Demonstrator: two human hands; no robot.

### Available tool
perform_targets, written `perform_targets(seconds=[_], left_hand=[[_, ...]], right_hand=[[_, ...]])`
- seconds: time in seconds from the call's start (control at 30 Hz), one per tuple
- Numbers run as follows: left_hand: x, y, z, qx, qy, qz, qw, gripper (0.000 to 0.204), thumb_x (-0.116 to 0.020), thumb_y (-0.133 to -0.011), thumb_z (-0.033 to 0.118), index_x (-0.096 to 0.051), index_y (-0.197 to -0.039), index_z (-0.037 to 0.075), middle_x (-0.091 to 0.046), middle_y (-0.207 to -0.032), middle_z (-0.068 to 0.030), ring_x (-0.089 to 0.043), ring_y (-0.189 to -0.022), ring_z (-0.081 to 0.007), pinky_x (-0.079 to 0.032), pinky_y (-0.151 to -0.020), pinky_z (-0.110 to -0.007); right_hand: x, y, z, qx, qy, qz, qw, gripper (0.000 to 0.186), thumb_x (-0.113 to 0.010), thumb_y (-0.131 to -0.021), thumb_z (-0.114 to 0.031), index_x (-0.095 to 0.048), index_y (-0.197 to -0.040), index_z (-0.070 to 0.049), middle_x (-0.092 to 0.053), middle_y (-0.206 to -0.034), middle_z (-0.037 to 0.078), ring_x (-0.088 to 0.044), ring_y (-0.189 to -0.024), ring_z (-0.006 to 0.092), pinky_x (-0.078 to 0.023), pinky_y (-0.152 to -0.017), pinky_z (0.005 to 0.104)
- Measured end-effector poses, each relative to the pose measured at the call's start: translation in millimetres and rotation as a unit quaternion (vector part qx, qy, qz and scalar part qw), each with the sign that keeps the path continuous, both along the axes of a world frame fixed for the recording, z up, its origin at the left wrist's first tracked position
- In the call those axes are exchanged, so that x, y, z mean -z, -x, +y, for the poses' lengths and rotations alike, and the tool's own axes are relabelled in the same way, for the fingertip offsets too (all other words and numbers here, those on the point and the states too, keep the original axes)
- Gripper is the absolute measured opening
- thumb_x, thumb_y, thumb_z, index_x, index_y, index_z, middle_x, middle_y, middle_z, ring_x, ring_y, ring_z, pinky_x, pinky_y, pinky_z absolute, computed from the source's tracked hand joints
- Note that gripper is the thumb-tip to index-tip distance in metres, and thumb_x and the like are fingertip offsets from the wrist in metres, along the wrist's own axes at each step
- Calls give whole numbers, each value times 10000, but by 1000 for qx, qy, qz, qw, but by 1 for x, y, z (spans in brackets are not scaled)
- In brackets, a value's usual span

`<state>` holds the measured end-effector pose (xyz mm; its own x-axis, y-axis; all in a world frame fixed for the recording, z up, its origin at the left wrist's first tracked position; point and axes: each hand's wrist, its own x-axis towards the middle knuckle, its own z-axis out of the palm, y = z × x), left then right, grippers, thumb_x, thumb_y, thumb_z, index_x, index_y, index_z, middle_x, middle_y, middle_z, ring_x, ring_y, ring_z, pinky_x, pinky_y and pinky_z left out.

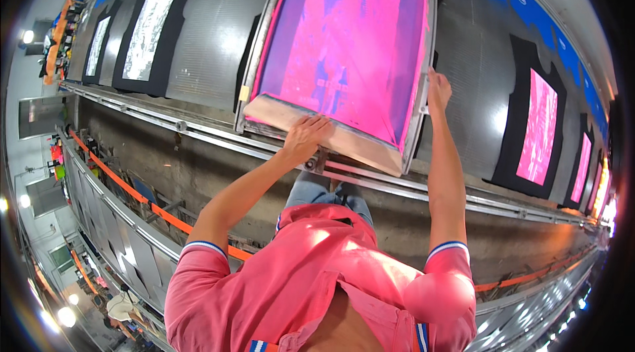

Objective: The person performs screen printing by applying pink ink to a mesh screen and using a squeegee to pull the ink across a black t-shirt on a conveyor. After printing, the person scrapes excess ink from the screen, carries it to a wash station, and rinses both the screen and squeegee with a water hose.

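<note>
A screen printing frame (431, 21) lies over the sloping table, its mesh (344, 54) smeared with bright pink ink. Along the frame's near side rests a wooden squeegee (367, 145), slightly slanted. My left hand (308, 136) is closed over the squeegee's top edge, left of its middle; the fingertips are partly hidden behind the wood. At the frame's right side, my right hand (439, 91) grips the edge near a metal bracket (422, 94). Whatever lies beneath the frame is mostly hidden, with dark cloth peeking out at its sides.
Black shirts with white prints (151, 31) lie to the left; black shirts with pink prints (538, 127) lie to the right. A metal rail (231, 143) follows the table's near edge. Behind me runs another long table with an orange strip (142, 201). A person (124, 304) bends at lower left.
</note>
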<state>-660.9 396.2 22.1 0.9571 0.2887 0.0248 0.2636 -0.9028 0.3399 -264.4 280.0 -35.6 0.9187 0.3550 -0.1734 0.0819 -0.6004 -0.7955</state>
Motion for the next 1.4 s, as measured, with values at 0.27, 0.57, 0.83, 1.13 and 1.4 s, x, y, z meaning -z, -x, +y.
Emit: perform_targets(seconds=[0.27, 0.57, 0.83, 1.13, 1.4], left_hand=[[-34, 21, -8, -85, 118, 55, 988, 495, -594, -653, -15, -720, -1109, 133, -722, -1079, -104, -687, -986, -300, -546, -853, -450], [-19, -71, 70, -9, 79, 244, 967, 233, -605, -759, 126, -752, -940, 131, -714, -893, -155, -674, -905, -383, -537, -734, -509], [2, -107, 89, 17, 168, 418, 893, 254, -666, -633, 69, -706, -852, -53, -697, -844, -255, -690, -849, -414, -527, -690, -495], [77, -122, 155, 263, 234, 458, 816, 289, -803, -516, 163, -710, -733, -4, -702, -796, -189, -649, -742, -321, -511, -675, -451], [-21, -215, 235, 1, 157, 332, 930, 209, -629, -730, 112, -741, -891, 42, -712, -901, -186, -675, -878, -364, -532, -751, -482]], right_hand=[[-10, 1, 2, 8, 2, 26, 1000, 585, -639, -860, -533, -682, -963, 42, -665, -901, 183, -628, -873, 296, -469, -825, 408], [-3, 0, 5, 9, 17, -6, 1000, 574, -656, -849, -529, -704, -1010, 19, -683, -978, 211, -641, -949, 341, -473, -863, 445], [-6, -2, 4, 15, 27, 7, 999, 494, -662, -870, -461, -711, -1005, 12, -691, -981, 204, -647, -955, 342, -477, -853, 439], [19, -15, 4, -19, 100, -73, 992, 333, -595, -901, -312, -728, -1068, -56, -707, -1035, 180, -656, -967, 346, -493, -898, 432], [-138, -32, 117, -433, 140, -65, 888, 336, -666, -816, -335, -746, -1039, -96, -667, -1171, 134, -617, -1111, 290, -499, -925, 422]])
